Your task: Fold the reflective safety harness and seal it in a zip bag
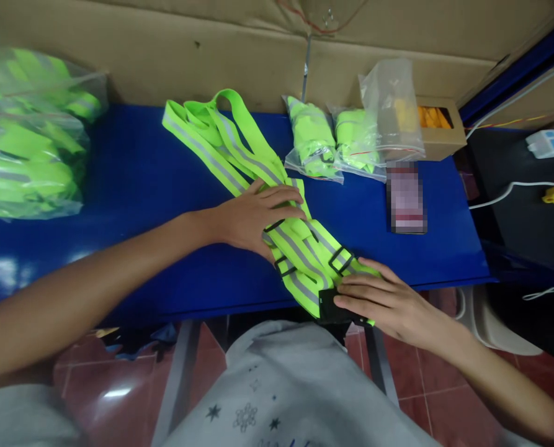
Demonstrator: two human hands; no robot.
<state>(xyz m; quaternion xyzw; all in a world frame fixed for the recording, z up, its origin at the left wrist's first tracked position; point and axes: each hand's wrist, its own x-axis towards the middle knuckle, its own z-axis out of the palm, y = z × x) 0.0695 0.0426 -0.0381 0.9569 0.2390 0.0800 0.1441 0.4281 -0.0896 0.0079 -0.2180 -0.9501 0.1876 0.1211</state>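
Observation:
A neon-yellow reflective strap vest (299, 248) with grey stripes and black sliders lies slantwise across the blue table, folded in several layers. Across its middle, my left hand (262, 217) is closed over the bunched straps, its thumb side partly hidden. Loose loops of strap spread beyond that hand toward the back wall. My right hand (388, 301) grips the near right end by the table's front edge, fingers over the straps and a black buckle piece (327, 304). The underside of this grip is out of sight.
Clear bags of neon straps (30, 167) are stacked at the left. Two smaller filled bags (311, 136) lie at the back, beside an empty clear bag (393, 105) leaning on a cardboard box (444, 133). A phone-like object (406, 198), blurred out, rests at the right of the blue table (165, 267).

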